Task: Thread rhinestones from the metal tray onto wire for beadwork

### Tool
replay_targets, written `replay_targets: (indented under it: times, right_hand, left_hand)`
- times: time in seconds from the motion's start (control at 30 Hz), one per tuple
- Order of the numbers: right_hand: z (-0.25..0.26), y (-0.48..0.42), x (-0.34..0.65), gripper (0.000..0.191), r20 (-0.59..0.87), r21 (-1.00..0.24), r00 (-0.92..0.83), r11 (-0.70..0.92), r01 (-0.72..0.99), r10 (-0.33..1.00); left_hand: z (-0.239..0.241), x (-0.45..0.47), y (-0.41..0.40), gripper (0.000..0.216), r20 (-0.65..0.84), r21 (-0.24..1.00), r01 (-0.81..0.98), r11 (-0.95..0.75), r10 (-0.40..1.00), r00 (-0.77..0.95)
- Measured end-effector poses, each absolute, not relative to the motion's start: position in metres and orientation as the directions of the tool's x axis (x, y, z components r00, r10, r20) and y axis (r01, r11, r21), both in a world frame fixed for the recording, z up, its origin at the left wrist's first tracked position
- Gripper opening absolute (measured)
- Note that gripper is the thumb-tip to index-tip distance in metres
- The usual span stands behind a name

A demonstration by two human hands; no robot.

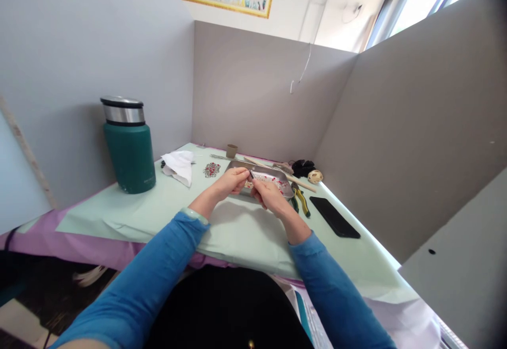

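My left hand (233,181) and my right hand (270,195) meet over the near side of a shallow metal tray (291,192). Both are closed, with the fingertips pinched together. A small, thin dark piece (252,175) shows between them; its kind is too small to make out. Inside the tray lie small red and white bits (277,181) that look like beads, partly covered by my hands. To the left of the tray, a round, flat beaded piece (212,169) in red, green and silver rests on the pale green table cover.
A green flask (130,153) stands at the left beside crumpled white tissue (178,166). Yellow-green pliers (302,201) and a black phone (335,217) lie at the right. Behind the tray are a small brown cup (232,151), a wooden stick (303,182) and a holed ball (315,176). Grey partitions (257,85) enclose the table.
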State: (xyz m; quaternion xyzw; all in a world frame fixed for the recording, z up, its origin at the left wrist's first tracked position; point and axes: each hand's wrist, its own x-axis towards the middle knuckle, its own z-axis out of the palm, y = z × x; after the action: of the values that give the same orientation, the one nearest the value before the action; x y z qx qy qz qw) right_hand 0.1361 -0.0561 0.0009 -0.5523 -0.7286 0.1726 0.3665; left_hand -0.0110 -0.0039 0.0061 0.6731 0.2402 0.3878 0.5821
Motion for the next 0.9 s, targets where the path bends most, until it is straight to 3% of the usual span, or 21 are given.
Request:
replay_targets:
  times: [0.3,0.67,0.9]
  right_hand:
    - [-0.001,-0.051,0.142,0.049,0.418,-0.566,-0.030,0.287,0.773,0.908]
    - [-0.008,-0.046,0.143,0.051,0.373,-0.612,-0.086,0.315,0.725,0.924]
    - [-0.008,-0.047,0.140,0.052,0.420,-0.495,-0.090,0.311,0.811,0.903]
  left_hand:
    - [0.009,-0.008,-0.011,0.020,0.230,0.973,-0.130,-0.191,0.834,0.501]
    - [0.007,-0.009,-0.006,0.017,0.262,0.965,-0.149,-0.216,0.829,0.494]
    - [0.008,-0.009,-0.007,0.018,0.248,0.969,-0.134,-0.209,0.839,0.484]
